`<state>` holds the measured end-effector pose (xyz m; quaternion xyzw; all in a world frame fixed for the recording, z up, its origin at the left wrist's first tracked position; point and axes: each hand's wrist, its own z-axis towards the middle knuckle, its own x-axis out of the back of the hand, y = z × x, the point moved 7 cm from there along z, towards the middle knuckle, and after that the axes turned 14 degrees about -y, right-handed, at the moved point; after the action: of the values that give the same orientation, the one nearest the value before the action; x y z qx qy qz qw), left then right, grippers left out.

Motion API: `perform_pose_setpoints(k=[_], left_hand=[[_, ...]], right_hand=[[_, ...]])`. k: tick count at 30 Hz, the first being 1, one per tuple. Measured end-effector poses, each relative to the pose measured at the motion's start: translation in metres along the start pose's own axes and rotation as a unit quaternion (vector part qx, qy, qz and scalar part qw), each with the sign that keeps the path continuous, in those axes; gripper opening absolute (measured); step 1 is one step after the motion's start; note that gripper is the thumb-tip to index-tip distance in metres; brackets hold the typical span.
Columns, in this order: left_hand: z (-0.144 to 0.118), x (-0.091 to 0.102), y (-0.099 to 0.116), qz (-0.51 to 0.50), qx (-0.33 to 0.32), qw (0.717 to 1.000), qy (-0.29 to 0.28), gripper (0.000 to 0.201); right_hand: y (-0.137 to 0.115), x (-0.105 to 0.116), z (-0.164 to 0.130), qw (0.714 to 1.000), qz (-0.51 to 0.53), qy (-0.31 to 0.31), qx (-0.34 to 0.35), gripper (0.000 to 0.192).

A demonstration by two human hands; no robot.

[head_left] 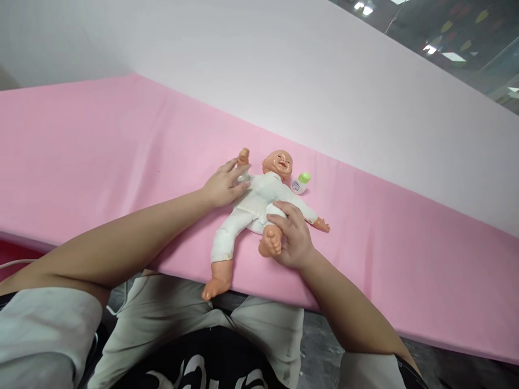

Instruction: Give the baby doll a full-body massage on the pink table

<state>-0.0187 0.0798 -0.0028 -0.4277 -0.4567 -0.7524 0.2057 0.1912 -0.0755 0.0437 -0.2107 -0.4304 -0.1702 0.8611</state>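
A baby doll [263, 189] in a white cloth body lies on its back, its head away from me. My left hand [227, 183] has its fingers around the doll's raised arm on the left, just below the small plastic hand [243, 156]. Around the doll's bent leg on the right, my right hand [295, 235] is closed, with the bare foot [271, 241] pointing up at me. The other leg [223, 243] stretches toward the front edge, its foot hanging slightly over it. The doll's other arm [310, 210] lies spread to the right.
A small clear bottle [299, 185] with a green cap lies beside the doll's head. Pink cloth [365, 232] covers the table. A white wall [284, 70] rises behind it, with glass [458, 48] at upper right. My legs are against the front edge.
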Motion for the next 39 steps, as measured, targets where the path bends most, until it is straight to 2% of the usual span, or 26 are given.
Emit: perform_pose_setpoints(k=[3, 5, 8, 11, 13, 15, 19, 22, 24, 28, 33, 36, 39], left_hand=[[0.003, 0.007, -0.031, -0.022, 0.122, 0.992, 0.014, 0.075], [0.005, 0.009, -0.047, -0.021, 0.180, 0.983, 0.001, 0.076], [0.009, 0.009, -0.056, -0.002, 0.200, 0.980, -0.017, 0.077], [0.009, 0.009, -0.056, 0.005, 0.192, 0.981, -0.015, 0.079], [0.007, 0.008, -0.052, -0.004, 0.180, 0.984, -0.005, 0.079], [0.005, 0.008, -0.044, -0.014, 0.152, 0.988, 0.010, 0.079], [0.001, 0.008, -0.019, 0.003, 0.050, 0.998, 0.024, 0.077], [-0.002, 0.003, 0.006, 0.039, -0.041, 0.998, 0.005, 0.073], [-0.005, -0.003, 0.021, 0.059, -0.095, 0.994, -0.020, 0.072], [-0.009, -0.013, 0.041, 0.077, -0.160, 0.982, -0.070, 0.067], [-0.008, -0.015, 0.040, 0.073, -0.143, 0.982, -0.097, 0.067], [-0.007, -0.015, 0.036, 0.063, -0.125, 0.984, -0.106, 0.067], [-0.006, -0.013, 0.032, 0.052, -0.110, 0.988, -0.100, 0.066]], right_hand=[[-0.024, -0.010, 0.001, 0.997, 0.018, -0.046, 0.056, 0.046], [-0.037, -0.023, 0.002, 0.990, 0.031, -0.109, 0.084, 0.038], [-0.045, -0.044, 0.002, 0.974, 0.041, -0.204, 0.093, 0.032], [-0.045, -0.054, 0.003, 0.966, 0.047, -0.238, 0.089, 0.031], [-0.045, -0.052, 0.003, 0.968, 0.052, -0.226, 0.094, 0.032], [-0.043, -0.043, 0.005, 0.975, 0.059, -0.189, 0.099, 0.034], [-0.030, -0.012, 0.005, 0.992, 0.077, -0.056, 0.088, 0.043], [-0.006, 0.007, 0.000, 0.997, 0.065, 0.026, 0.027, 0.047], [0.014, 0.011, -0.005, 0.996, 0.061, 0.054, -0.027, 0.049], [0.048, 0.005, -0.012, 0.989, 0.083, 0.058, -0.104, 0.055], [0.076, -0.013, -0.011, 0.981, 0.098, 0.015, -0.169, 0.057], [0.075, -0.013, -0.010, 0.980, 0.103, -0.003, -0.171, 0.063], [0.053, -0.004, -0.007, 0.989, 0.085, -0.020, -0.118, 0.067]])
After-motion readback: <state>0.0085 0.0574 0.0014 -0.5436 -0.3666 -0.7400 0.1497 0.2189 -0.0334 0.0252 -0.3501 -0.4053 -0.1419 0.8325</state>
